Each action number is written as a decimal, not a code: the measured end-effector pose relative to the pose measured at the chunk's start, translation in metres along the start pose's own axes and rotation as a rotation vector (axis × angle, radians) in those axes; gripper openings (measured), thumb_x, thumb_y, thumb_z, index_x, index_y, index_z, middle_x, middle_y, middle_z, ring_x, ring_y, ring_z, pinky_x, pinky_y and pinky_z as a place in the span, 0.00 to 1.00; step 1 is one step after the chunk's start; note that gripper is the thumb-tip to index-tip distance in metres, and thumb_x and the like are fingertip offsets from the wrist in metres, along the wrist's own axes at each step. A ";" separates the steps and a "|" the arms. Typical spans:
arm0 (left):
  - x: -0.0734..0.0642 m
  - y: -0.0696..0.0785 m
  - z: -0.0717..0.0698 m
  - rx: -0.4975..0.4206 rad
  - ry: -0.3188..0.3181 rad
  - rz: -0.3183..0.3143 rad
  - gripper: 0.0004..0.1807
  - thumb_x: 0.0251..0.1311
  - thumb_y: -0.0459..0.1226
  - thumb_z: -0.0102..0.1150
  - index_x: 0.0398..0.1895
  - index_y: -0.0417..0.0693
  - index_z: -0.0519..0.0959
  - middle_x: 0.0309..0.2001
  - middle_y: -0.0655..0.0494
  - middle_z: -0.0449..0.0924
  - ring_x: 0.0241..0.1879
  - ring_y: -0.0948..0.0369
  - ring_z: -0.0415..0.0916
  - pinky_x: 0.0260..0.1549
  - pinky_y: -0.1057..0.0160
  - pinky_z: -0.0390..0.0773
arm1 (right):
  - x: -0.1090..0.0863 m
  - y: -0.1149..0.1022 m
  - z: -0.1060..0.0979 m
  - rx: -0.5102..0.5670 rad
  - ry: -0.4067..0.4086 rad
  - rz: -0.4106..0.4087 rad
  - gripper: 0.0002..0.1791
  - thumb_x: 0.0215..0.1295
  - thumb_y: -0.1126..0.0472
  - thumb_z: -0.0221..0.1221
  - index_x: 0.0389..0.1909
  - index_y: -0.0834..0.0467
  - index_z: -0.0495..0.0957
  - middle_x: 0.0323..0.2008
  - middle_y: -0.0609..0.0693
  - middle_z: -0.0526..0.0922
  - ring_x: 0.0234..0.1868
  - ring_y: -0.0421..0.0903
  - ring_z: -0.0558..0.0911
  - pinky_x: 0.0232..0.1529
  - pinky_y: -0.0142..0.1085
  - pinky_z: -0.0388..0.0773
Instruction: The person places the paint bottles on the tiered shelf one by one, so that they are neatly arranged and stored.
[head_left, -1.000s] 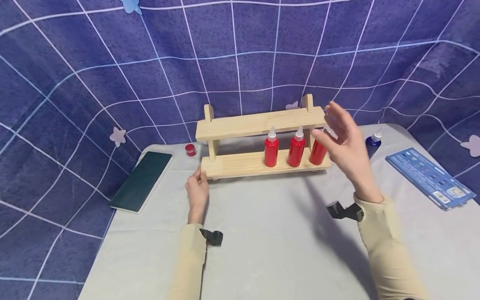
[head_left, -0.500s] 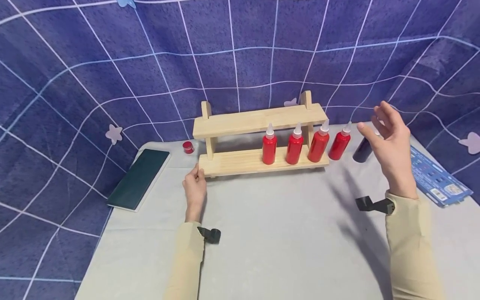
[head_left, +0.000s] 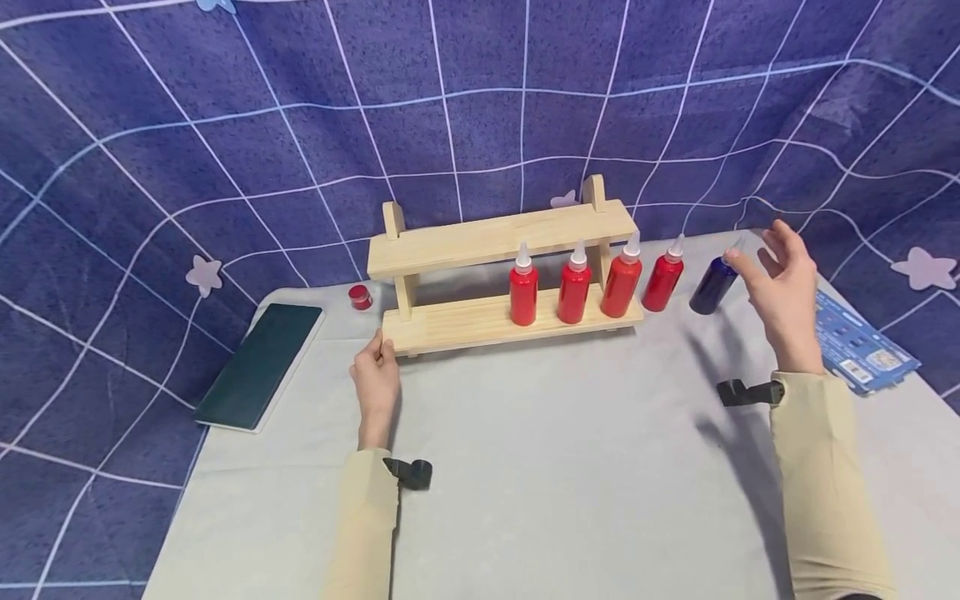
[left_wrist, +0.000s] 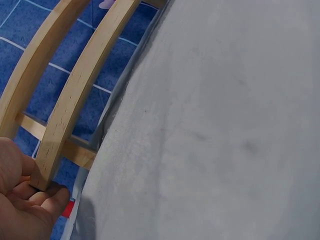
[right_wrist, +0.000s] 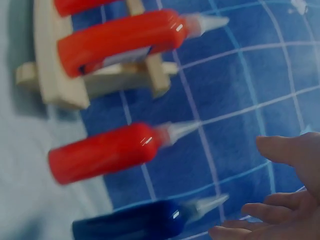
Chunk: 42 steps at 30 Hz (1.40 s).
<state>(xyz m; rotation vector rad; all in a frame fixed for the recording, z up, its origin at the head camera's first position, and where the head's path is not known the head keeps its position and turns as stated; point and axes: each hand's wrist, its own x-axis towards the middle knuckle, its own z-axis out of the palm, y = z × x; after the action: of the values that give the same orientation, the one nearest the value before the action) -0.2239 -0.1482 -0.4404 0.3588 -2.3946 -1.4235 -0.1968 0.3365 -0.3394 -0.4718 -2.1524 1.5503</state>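
Observation:
My left hand (head_left: 375, 383) holds the left end of the two-tier wooden shelf (head_left: 438, 327), fingers and thumb around the lower board's end (left_wrist: 47, 170). Three red squeeze bottles with white pointed tips stand on the right part of that board: a left one (head_left: 523, 296), a middle one (head_left: 573, 293) and a right one (head_left: 621, 286). Another red bottle (head_left: 663, 282) stands on the table just right of the shelf. Beside it is a dark blue bottle (head_left: 712, 286). My right hand (head_left: 783, 292) hovers by the blue bottle's tip, thumb and fingers spread apart, nothing between them.
A dark green notebook (head_left: 261, 365) lies at the table's left edge. Behind the shelf's left end sits a small red-lidded jar (head_left: 360, 297). Blue printed packaging (head_left: 862, 346) lies under and right of my right arm. A blue gridded curtain (head_left: 480, 125) hangs behind the table.
My right hand has moved right, from the rightmost bottle on the shelf to the blue bottle, uncovering the red bottles. My left hand stays on the shelf's end. The head view has shifted slightly.

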 end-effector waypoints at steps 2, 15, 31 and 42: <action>0.000 0.000 -0.002 -0.002 0.005 0.000 0.21 0.72 0.35 0.49 0.65 0.36 0.71 0.60 0.37 0.74 0.56 0.50 0.77 0.52 0.54 0.79 | 0.005 0.009 0.001 -0.001 0.001 0.017 0.41 0.66 0.58 0.59 0.77 0.52 0.52 0.74 0.55 0.59 0.73 0.52 0.61 0.70 0.44 0.62; -0.003 -0.003 -0.005 -0.021 -0.012 -0.012 0.21 0.73 0.35 0.48 0.65 0.35 0.70 0.62 0.38 0.72 0.57 0.51 0.76 0.51 0.57 0.79 | 0.024 0.060 0.017 -0.075 -0.071 0.082 0.46 0.66 0.55 0.60 0.77 0.60 0.45 0.73 0.64 0.56 0.70 0.61 0.62 0.71 0.41 0.61; -0.005 -0.002 -0.004 -0.021 -0.014 0.000 0.21 0.72 0.34 0.49 0.66 0.37 0.70 0.62 0.40 0.72 0.60 0.51 0.73 0.54 0.53 0.77 | 0.028 0.084 0.032 -0.225 0.004 0.134 0.28 0.64 0.52 0.62 0.60 0.62 0.71 0.60 0.63 0.76 0.52 0.39 0.77 0.47 0.22 0.69; 0.000 -0.002 -0.008 0.001 -0.016 0.005 0.21 0.72 0.35 0.48 0.66 0.36 0.70 0.63 0.40 0.71 0.62 0.51 0.71 0.55 0.55 0.77 | 0.015 0.066 0.024 -0.181 0.028 0.116 0.11 0.60 0.50 0.67 0.38 0.44 0.74 0.28 0.29 0.75 0.37 0.29 0.73 0.42 0.22 0.65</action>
<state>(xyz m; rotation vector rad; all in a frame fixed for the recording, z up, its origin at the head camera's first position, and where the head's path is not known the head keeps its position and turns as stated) -0.2209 -0.1551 -0.4385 0.3429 -2.4070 -1.4279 -0.2213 0.3454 -0.4065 -0.6838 -2.2907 1.4043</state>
